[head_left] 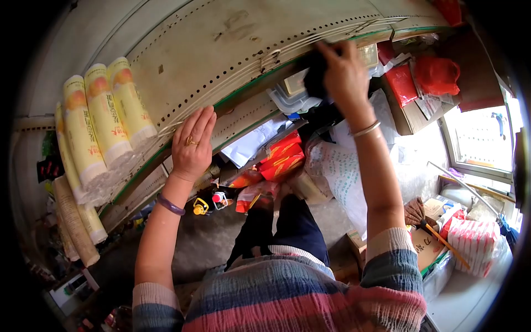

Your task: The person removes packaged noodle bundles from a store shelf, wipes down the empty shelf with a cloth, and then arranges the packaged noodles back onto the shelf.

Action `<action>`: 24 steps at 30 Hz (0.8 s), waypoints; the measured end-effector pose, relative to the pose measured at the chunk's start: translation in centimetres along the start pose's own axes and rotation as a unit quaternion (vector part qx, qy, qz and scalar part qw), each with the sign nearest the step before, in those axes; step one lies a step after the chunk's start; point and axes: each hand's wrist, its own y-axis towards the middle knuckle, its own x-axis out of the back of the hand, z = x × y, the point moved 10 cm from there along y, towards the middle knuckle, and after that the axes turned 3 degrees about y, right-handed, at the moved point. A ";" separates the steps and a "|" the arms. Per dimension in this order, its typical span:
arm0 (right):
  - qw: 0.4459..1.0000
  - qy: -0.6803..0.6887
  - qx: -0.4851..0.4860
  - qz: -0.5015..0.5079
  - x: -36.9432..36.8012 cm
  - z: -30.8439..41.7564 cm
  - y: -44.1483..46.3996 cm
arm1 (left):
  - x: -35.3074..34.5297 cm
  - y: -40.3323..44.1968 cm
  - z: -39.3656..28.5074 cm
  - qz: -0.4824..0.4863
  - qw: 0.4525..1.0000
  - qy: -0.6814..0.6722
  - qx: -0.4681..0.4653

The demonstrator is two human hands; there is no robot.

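Note:
My left hand (191, 145) lies with its fingers stretched out over the wire rail (243, 71) at the front edge of a metal shelf (204, 47). Farther right along that edge, my right hand (347, 77) grips a black cloth (316, 77), which is smeared by motion and partly covered by the fingers. The cloth is against the rail or very near it; exact contact cannot be made out. Yellow-wrapped rolls (105, 119) stand on the shelf left of my left hand.
Below the shelf are red packets (282, 157), clear plastic boxes (296, 94) and a large white plastic bag (340, 166). A cardboard box (412, 119) with red bags sits at the right. Bottles with yellow and red tops (210, 203) stand low near my legs.

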 end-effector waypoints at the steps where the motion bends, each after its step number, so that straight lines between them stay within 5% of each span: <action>1: 1.000 -0.013 -0.010 -0.004 0.0 -1.1 0.2 | 0.0 -0.1 0.0 0.000 1.000 -0.005 0.000; 4: 0.998 -0.009 -0.046 0.032 -0.7 0.0 -0.3 | -0.1 0.0 0.1 -0.006 1.000 -0.015 0.001; 6: 0.991 0.114 0.034 0.063 -1.0 5.2 -1.5 | -0.2 -0.1 0.1 -0.009 1.000 -0.011 0.000; 14: 0.999 0.017 -0.022 0.016 -0.6 5.9 -2.7 | -0.3 -0.3 0.5 -0.017 0.999 -0.039 -0.008; 18: 0.988 0.148 -0.015 0.037 -0.9 12.0 -4.0 | 0.2 -0.2 0.4 -0.003 1.000 -0.022 0.008; 24: 0.991 0.094 -0.019 0.089 -0.8 9.3 -3.1 | 0.5 -0.3 0.4 -0.037 0.999 -0.020 0.003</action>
